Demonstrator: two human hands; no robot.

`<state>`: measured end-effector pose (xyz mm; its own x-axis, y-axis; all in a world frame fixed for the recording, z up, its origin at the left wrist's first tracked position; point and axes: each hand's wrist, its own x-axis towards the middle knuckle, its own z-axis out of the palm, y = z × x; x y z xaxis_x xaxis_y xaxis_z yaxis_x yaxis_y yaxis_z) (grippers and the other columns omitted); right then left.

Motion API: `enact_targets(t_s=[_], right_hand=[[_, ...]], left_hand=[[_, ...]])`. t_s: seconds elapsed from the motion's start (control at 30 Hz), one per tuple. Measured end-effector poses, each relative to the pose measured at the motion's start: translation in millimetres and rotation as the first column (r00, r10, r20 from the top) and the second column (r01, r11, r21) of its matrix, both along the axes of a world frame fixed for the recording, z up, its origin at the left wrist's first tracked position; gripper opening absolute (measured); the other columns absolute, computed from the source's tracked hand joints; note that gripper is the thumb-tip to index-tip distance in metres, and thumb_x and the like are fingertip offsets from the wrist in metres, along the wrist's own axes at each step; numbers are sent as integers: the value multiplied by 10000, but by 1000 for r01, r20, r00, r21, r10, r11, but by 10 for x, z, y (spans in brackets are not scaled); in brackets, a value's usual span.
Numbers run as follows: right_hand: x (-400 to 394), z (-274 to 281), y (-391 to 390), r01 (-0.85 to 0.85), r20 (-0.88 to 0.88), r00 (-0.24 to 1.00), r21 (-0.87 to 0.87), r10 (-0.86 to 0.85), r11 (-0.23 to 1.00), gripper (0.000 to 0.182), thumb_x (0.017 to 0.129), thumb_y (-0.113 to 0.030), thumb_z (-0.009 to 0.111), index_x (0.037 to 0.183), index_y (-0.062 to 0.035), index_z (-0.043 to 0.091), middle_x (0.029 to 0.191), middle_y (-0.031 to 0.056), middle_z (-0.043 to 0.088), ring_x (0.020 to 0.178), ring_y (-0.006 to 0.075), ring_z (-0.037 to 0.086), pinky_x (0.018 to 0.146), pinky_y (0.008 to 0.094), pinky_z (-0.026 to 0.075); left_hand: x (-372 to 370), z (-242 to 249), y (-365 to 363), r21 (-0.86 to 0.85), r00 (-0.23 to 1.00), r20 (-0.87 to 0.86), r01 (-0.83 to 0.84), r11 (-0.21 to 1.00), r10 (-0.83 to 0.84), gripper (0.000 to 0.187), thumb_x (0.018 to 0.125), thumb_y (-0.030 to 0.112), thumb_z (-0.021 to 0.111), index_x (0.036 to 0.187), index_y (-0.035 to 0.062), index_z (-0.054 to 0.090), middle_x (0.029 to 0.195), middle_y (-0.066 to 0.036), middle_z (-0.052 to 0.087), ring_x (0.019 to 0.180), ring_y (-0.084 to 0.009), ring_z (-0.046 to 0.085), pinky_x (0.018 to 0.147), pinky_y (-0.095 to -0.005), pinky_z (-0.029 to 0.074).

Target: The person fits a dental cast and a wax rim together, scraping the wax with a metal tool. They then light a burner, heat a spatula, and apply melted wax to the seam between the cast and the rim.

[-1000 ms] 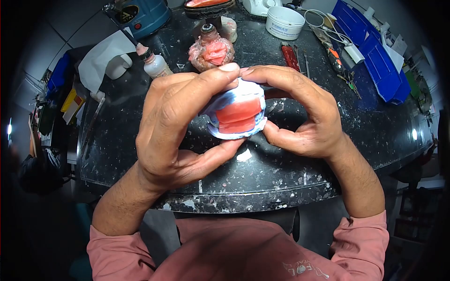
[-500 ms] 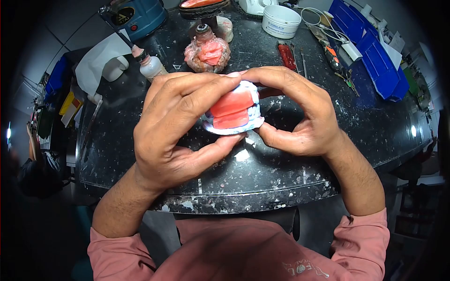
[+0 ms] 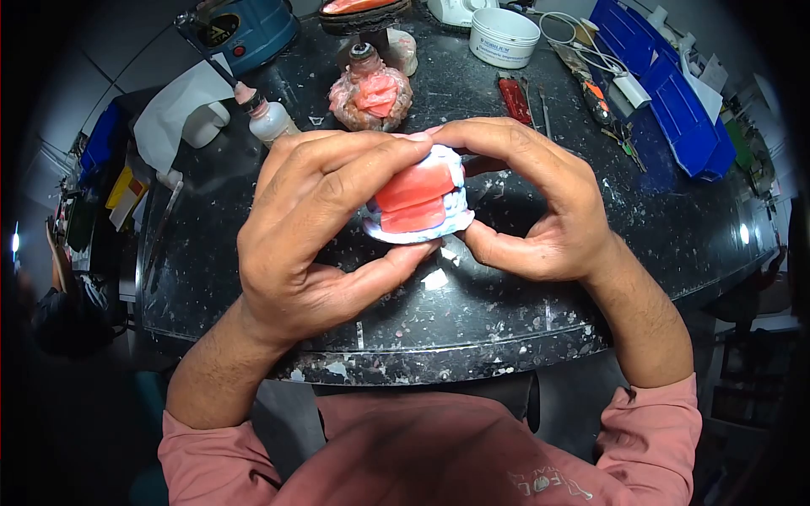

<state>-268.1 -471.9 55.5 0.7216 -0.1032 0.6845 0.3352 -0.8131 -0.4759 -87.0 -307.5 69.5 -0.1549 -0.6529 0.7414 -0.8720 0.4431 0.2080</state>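
Observation:
Between my two hands, above the table's front half, is a dental cast (image 3: 418, 226) of white and bluish material. Pink-red wax (image 3: 413, 187) covers the side facing me, in an upper and a lower block with a seam between them. My left hand (image 3: 308, 219) is closed on it, fingers over the top left and thumb under the lower edge. My right hand (image 3: 540, 202) grips its right side, with fingertips at the top and the thumb at the lower right. The far side of the cast is hidden.
Behind my hands stand a wax-crusted burner (image 3: 371, 94) and a dropper bottle (image 3: 270, 121). A white tub (image 3: 504, 38), a red-handled tool (image 3: 513, 99) and blue trays (image 3: 688, 118) lie farther back. A blue machine (image 3: 249, 34) is at back left. A person (image 3: 67, 295) is at far left.
Hardly anything differs. Both hands keep their hold on the cast, which appears shifted very slightly left, as do the things behind it.

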Motion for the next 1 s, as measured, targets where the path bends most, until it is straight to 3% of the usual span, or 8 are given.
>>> enact_targets(t_s=[0.27,0.33,1.0], right_hand=[[-1,14,0,-5,9,1000,-9,5,1000,548,718,-58,740,1251,-11,621,1190,132,670,1062,263,671,891,333,556],[-19,29,-8,-23,-36,999,-9,22,1000,604,685,-5,742,1273,26,606,1241,182,647,1100,260,665,928,345,549],[-27,40,8,-24,-53,998,29,26,999,590,711,-5,744,1283,12,603,1269,177,645,1143,272,652,943,348,545]], left_hand=[[-1,-3,-5,-6,1000,-4,9,1000,-9,648,605,45,859,1216,-23,654,1159,-140,687,1051,-267,619,931,-380,475],[5,-7,-4,-9,1000,-7,11,1000,-11,646,605,46,859,1214,-22,655,1160,-139,687,1050,-267,619,931,-380,475],[-21,14,8,-21,999,35,-9,1000,10,625,615,51,859,1203,1,655,1153,-135,674,1055,-271,615,925,-374,485]])
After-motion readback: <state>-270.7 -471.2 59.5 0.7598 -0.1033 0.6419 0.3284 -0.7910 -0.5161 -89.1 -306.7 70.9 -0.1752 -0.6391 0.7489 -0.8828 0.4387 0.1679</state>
